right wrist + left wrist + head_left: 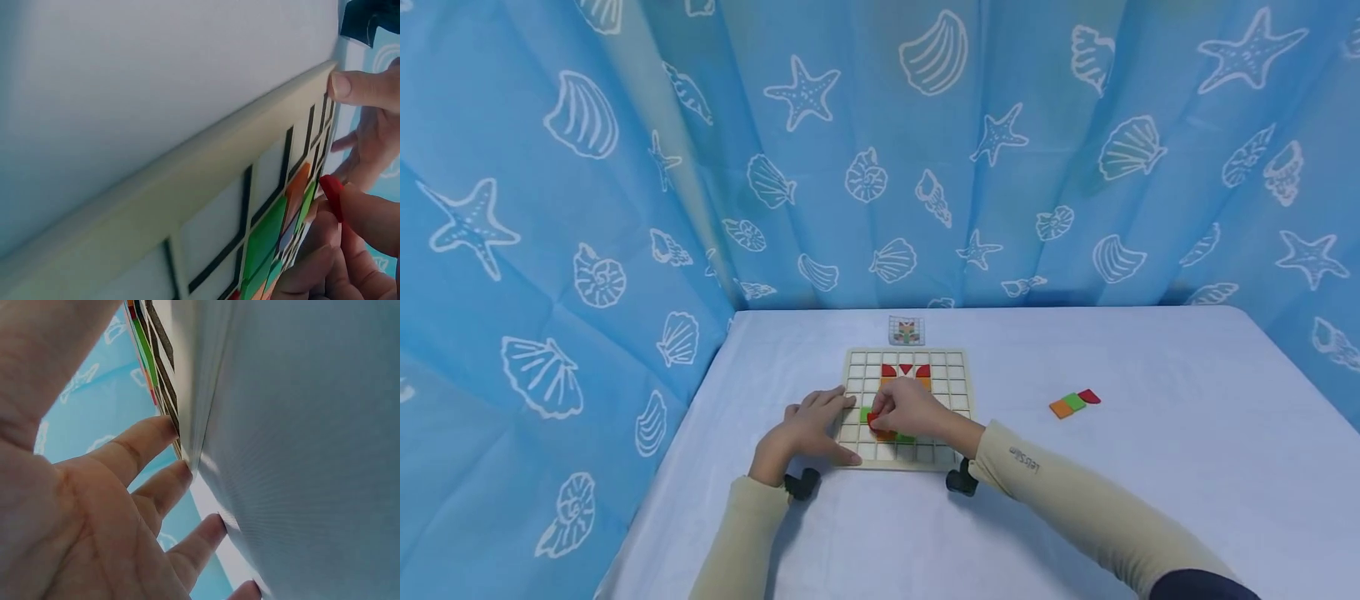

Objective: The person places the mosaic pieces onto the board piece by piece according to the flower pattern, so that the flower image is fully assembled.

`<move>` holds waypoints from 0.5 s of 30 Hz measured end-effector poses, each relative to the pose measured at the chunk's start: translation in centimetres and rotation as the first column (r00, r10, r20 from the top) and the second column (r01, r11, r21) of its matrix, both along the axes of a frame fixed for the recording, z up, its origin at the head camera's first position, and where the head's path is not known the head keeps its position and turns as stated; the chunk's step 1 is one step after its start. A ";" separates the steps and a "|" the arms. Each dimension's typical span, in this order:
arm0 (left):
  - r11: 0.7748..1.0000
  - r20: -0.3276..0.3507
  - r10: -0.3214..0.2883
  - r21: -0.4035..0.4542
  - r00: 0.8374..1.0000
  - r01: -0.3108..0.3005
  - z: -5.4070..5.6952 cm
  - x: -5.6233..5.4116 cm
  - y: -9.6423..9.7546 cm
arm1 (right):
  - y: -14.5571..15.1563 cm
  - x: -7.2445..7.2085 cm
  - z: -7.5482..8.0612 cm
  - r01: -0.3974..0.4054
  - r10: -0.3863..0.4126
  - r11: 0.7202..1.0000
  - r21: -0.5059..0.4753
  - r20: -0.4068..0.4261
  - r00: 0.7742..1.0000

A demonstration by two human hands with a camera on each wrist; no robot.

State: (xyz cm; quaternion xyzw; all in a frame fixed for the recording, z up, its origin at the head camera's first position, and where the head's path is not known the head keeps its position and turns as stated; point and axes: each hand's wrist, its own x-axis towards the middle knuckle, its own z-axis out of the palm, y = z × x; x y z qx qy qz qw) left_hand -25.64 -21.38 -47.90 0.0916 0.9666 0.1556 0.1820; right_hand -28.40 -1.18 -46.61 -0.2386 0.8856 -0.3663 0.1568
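Observation:
A square wooden grid board lies on the table with red, orange and green tiles set in its cells. My right hand is over the board's middle, pinching a small red tile between thumb and fingers, just above the green tile at the left. The palm of that hand hides part of the pattern. With fingers spread, my left hand rests along the board's left side. Its thumb touches the near left corner, and its fingertips lie at the edge.
Behind the board stands a small pattern card. Off to the right on the white tablecloth lie an orange tile, a green tile and a red tile in a row. A blue shell-print curtain hangs behind.

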 end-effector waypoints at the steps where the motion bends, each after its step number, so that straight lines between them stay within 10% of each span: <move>1: 1.000 0.001 -0.001 0.002 1.000 0.001 0.1 0.0 0.0 | -0.2 0.0 -0.1 -0.006 0.006 1.000 0.003 -0.008 1.000; 15: 1.000 -0.011 0.007 0.006 1.000 -0.007 0.6 0.2 0.2 | -2.0 0.5 -0.6 0.014 0.004 0.982 0.190 -0.091 0.996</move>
